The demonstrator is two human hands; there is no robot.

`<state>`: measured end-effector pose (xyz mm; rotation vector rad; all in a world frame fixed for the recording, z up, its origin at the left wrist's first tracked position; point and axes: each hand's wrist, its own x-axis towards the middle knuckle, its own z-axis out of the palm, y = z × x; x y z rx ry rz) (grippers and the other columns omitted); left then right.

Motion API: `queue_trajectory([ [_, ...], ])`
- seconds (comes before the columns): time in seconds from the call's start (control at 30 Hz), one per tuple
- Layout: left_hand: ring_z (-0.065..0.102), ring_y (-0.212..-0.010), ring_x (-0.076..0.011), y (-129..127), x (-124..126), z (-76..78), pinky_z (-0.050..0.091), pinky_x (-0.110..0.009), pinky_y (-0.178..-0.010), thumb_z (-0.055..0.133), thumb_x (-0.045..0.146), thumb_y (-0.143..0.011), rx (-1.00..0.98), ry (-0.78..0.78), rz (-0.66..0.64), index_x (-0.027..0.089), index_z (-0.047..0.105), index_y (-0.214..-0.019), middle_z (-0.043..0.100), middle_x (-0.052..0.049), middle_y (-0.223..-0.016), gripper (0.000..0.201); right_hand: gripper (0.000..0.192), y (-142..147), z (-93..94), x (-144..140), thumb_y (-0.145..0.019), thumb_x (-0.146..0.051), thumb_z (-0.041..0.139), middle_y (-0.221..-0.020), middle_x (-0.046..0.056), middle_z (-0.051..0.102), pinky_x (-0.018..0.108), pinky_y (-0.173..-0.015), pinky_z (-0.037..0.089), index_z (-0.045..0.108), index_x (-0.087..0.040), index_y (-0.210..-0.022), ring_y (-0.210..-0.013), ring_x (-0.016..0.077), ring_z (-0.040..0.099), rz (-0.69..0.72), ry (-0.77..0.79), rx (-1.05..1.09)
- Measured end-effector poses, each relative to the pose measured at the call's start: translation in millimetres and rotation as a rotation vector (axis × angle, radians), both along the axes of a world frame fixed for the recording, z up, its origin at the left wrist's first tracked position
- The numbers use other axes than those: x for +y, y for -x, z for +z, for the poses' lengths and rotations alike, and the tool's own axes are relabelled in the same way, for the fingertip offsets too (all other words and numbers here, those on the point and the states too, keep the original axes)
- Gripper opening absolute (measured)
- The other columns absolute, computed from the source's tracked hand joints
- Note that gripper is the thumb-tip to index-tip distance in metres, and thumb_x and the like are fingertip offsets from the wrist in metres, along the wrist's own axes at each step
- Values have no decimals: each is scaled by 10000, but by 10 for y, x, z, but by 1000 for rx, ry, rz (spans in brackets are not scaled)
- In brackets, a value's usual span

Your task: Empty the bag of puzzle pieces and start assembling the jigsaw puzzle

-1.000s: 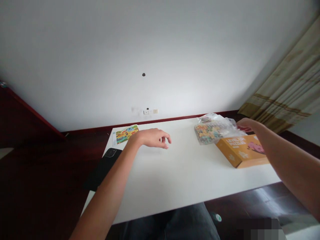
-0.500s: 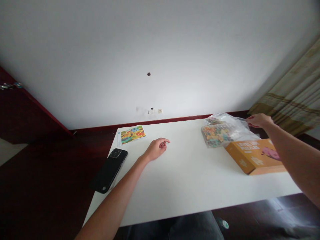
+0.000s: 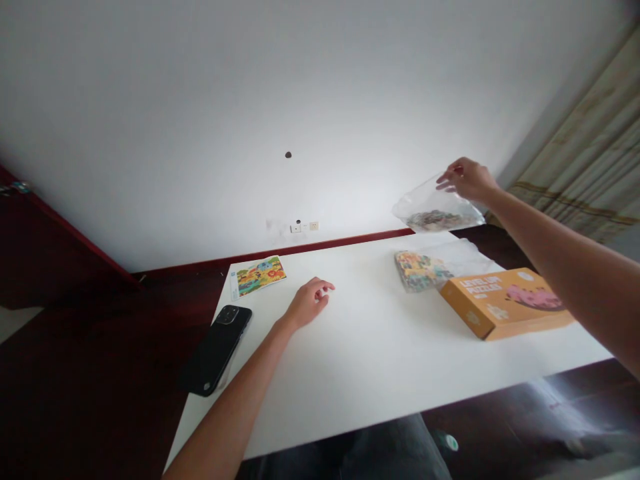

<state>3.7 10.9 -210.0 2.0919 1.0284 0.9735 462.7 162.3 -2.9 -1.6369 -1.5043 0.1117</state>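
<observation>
Clear plastic bag (image 3: 437, 213) with a small heap of puzzle pieces in its bottom hangs in the air above the far right part of the white table (image 3: 370, 353), lifted clear of the surface. Right hand (image 3: 467, 179) pinches its upper edge, fingers closed on the plastic; the bag sags down and to 8 o'clock from the grip.

Directly below, at 6 o'clock from the held bag, a second bag of colourful puzzle pieces (image 3: 425, 268) lies flat on the table. Its right side is just beside, possibly touching, the orange puzzle box (image 3: 505, 303), which lies flat at about 5 o'clock from the held bag, near the table's right edge.

Left hand (image 3: 310, 303) rests on the table near its middle, at 8 o'clock and well apart from the held bag. Fingers loosely curled, half open, holding nothing.

At 10 o'clock from the left hand, a colourful picture card (image 3: 257, 275) lies at the far left corner. At 8 o'clock from it, a black phone (image 3: 216, 348) lies camera side up, overhanging the left edge.
</observation>
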Motion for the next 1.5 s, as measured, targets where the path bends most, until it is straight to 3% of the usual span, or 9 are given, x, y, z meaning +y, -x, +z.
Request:
queue_trajectory([
  [0.2, 598, -846, -157, -1, -13, 15, 506, -299, -783, 673, 205, -873, -45, 37, 24, 256, 705, -1250, 664, -55, -1134, 382, 54, 692, 415, -264, -1031, -134, 576, -913, 112, 749, 278, -756, 540, 552, -123, -984, -669, 57, 692, 297, -123, 188],
  [0.37, 516, -1383, -332, -58, -7, 126, 478, -448, -1055, 873, 602, -736, -384, 245, 60, 314, 364, -1607, 450, -172, -1604, 1049, 123, 1247, 527, -564, -990, -148, 633, -836, 47, 712, 355, -750, 622, 555, -181, -901, -703, 143, 729, 541, -86, 455],
  [0.47, 484, -1444, -367, -64, -8, 179, 453, -475, -1114, 847, 733, -680, -602, 367, 17, 283, 403, -1584, 465, -184, -1606, 1104, 177, 1546, 159, -572, -929, -223, 721, -822, 48, 711, 354, -718, 634, 564, -190, -855, -694, 168, 730, 556, 114, 563],
  [0.57, 648, -1256, -341, -26, -30, 203, 514, -438, -1046, 888, 631, -701, -575, 491, 41, 205, 630, -1383, 691, -160, -1357, 844, 169, 1747, -477, -527, -901, -291, 744, -883, 76, 743, 337, -691, 612, 613, -188, -872, -702, 174, 719, 550, 351, 487],
  [0.67, 723, -1078, -288, 18, -41, 218, 571, -369, -902, 919, 496, -708, -501, 578, 91, 186, 721, -1233, 770, -120, -1168, 641, 136, 1793, -1069, -595, -879, -308, 727, -808, 69, 733, 320, -685, 564, 659, -191, -864, -724, 192, 691, 404, 313, 217],
  [0.77, 731, -1038, -252, 32, -15, 228, 575, -310, -815, 917, 442, -711, -570, 597, 147, 206, 737, -1194, 776, -95, -1153, 567, 150, 1726, -1416, -824, -891, -354, 670, -880, 74, 759, 337, -714, 533, 698, -207, -900, -757, 207, 682, 370, 240, 62],
  [0.93, 731, -881, -202, 16, 70, 214, 579, -306, -757, 950, 370, -630, -880, 634, 324, 202, 711, -1146, 782, -59, -1030, 593, 291, 1636, -1546, -1270, -906, -480, 643, -1001, 89, 768, 352, -724, 515, 726, -232, -1033, -777, 222, 673, 363, 147, 59],
  [1.17, 692, -743, -153, 1, 102, 177, 542, -289, -734, 929, 192, -552, -1178, 705, 318, 161, 710, -955, 755, -10, -847, 460, 439, 1933, -1492, -1221, -865, -583, 632, -556, 9, 595, 309, -593, 396, 692, -221, -625, -560, 169, 537, 778, 726, -201],
  [1.5, 708, -971, -215, -16, 62, 211, 547, -383, -933, 866, 227, -634, -1119, 622, 226, 173, 692, -976, 757, -47, -1001, 387, 426, 2246, -1889, -1144, -895, -588, 596, -694, -13, 645, 292, -648, 392, 784, -209, -841, -678, 172, 558, 683, 409, 11],
])
